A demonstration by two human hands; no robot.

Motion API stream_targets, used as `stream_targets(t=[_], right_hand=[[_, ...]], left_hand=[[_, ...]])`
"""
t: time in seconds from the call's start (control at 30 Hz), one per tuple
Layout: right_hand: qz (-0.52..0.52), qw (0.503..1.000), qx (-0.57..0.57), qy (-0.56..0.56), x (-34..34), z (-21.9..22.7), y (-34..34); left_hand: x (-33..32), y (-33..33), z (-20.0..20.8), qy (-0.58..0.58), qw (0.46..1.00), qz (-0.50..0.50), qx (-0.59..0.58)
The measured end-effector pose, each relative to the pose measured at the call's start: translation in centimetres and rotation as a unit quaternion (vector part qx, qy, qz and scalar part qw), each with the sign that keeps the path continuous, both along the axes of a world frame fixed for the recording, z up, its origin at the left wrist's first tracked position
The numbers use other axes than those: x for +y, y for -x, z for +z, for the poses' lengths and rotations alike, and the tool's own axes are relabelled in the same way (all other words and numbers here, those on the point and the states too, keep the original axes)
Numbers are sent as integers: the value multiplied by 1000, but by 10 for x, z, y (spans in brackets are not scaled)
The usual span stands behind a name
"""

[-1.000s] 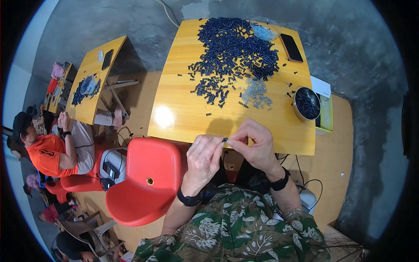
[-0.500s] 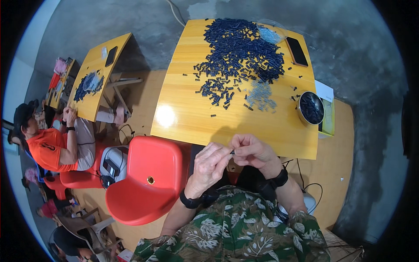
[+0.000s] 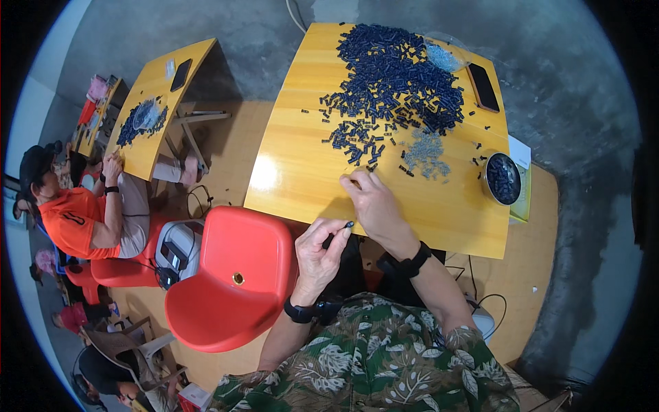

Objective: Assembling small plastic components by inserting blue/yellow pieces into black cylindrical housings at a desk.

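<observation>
At the near edge of the worktop, left hand pinches a small black cylindrical part; right hand near loose black parts, grip unclear. Slack left pinch could drop it floorward.

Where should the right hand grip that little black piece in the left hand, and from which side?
Probably the end of the black piece poking past the thumb and fingers of the left hand, in a light pinch. Coming from the right seems best: that end sticks out rightward, the left hand covers the other side, and the right hand is over there.
</observation>
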State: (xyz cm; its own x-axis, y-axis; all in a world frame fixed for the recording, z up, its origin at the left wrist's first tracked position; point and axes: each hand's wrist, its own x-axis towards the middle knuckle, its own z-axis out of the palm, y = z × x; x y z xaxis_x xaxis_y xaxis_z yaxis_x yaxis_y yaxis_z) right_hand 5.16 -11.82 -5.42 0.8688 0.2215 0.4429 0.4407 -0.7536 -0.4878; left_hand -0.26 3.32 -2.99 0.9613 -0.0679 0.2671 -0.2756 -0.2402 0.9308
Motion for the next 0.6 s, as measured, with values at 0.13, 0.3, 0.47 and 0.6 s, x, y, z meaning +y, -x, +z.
stream_targets(t=[0.13,0.3,0.47,0.6], right_hand=[[1,997,64,47,1,-12,-3],[-60,968,125,-207,-18,-3,14],[81,721,291,-624,-45,6,44],[103,621,312,-711,-55,19,59]], left_hand=[[-2,-2,6,8,1000,-7,6],[-5,-1,7,17,1000,-4,5],[-19,0,19,14,999,-39,0],[-29,3,26,-2,998,-60,3]])
